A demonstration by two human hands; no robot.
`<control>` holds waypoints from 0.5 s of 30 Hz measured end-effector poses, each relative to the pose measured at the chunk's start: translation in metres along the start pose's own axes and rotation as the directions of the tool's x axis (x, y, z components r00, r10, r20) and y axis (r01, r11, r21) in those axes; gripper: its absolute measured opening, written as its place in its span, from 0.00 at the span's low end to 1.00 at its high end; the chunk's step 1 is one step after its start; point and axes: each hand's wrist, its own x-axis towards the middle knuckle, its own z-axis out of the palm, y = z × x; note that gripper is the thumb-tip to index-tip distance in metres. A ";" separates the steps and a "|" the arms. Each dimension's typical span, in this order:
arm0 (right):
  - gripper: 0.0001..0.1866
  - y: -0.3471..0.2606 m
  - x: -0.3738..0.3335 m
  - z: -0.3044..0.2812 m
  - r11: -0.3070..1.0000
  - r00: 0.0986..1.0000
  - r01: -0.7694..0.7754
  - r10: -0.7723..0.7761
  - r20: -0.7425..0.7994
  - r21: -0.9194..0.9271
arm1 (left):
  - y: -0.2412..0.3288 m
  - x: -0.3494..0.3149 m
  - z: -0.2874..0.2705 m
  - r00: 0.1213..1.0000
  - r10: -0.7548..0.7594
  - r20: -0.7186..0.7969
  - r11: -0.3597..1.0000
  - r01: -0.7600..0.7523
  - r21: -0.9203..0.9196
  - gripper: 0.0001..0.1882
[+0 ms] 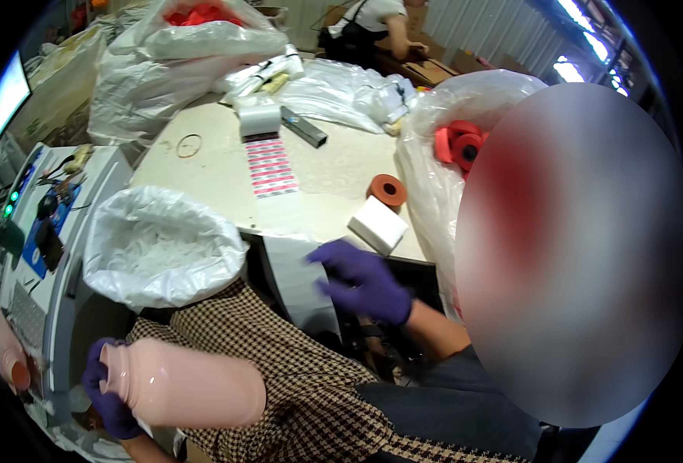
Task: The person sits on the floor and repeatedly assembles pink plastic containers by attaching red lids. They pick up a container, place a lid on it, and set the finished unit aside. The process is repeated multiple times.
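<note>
My left hand [110, 397], in a purple glove, grips a pale pink wide-mouthed bottle [195, 386] by its neck. The bottle lies sideways above my checked apron, its base toward the right. My right hand [364, 285], gloved in purple too, is held at the table's front edge with thumb and fingers apart and nothing between them. Close to its fingertips hangs a white backing strip [299, 270], running down from a strip of pink-and-white labels [272, 166]. Just beyond that hand lie a white block [380, 224] and an orange-brown ring-shaped piece [387, 190].
A bin lined with white plastic [164, 247] stands at the table's front left. Red ring-shaped pieces [465, 145] fill a clear bag at right, beside a large blurred area. Another pink bottle [3, 347] is far left. A person [368, 31] works at the back.
</note>
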 end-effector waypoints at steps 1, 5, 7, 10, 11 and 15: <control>0.20 0.017 -0.009 -0.027 0.989 0.984 -0.144 0.142 -0.112 -0.015 | -0.004 -0.002 0.005 1.000 -0.002 0.022 0.999 0.003 -0.048 0.35; 0.13 0.081 -0.053 -0.180 0.608 0.904 -0.217 -0.170 -0.393 -0.764 | -0.040 0.000 0.030 0.996 -0.083 0.045 0.996 0.085 -0.039 0.50; 0.17 0.117 -0.102 -0.269 0.159 0.898 -0.439 0.037 -0.439 -0.884 | -0.042 0.005 0.049 0.989 -0.087 -0.116 0.996 0.083 -0.042 0.52; 0.31 0.157 -0.203 -0.374 -0.238 0.521 -0.756 0.344 -0.781 -0.610 | -0.014 0.021 0.034 0.977 -0.162 0.142 0.985 0.152 0.080 0.55; 0.36 0.166 -0.220 -0.396 -0.375 0.304 -0.798 0.428 -0.851 -0.473 | 0.003 0.024 0.030 0.950 -0.210 0.233 0.973 0.180 0.142 0.55; 0.47 0.214 -0.276 -0.379 -0.499 0.592 -0.522 0.372 -0.715 -0.692 | 0.049 0.022 0.041 0.941 -0.249 0.227 0.903 0.141 0.407 0.40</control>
